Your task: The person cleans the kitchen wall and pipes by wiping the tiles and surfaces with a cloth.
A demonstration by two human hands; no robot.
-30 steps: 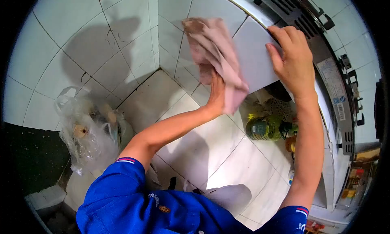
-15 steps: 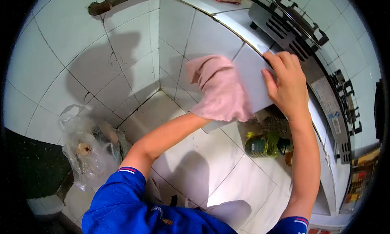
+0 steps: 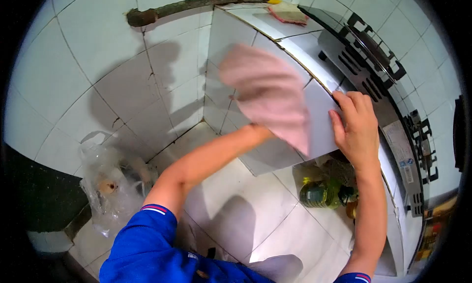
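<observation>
A pink cloth, blurred by motion, covers most of my left hand in front of the tiled side of the counter. Only the wrist end of that hand shows; its fingers are hidden behind the cloth, which moves along with it. My right hand grips the counter's edge, fingers hooked over the top and thumb against the tiled front. Close to its fingertips stands the gas stove on the countertop.
A bottle of yellow-green liquid stands on the floor under the counter. At left lies a clear plastic bag by the wall. A folded cloth rests on the countertop's far end. A dark pipe runs along the wall.
The pink cloth and my left hand have swung upward across the tiled side, and the cloth has spread out. My right hand keeps its hold on the edge. The view has shifted slightly.
</observation>
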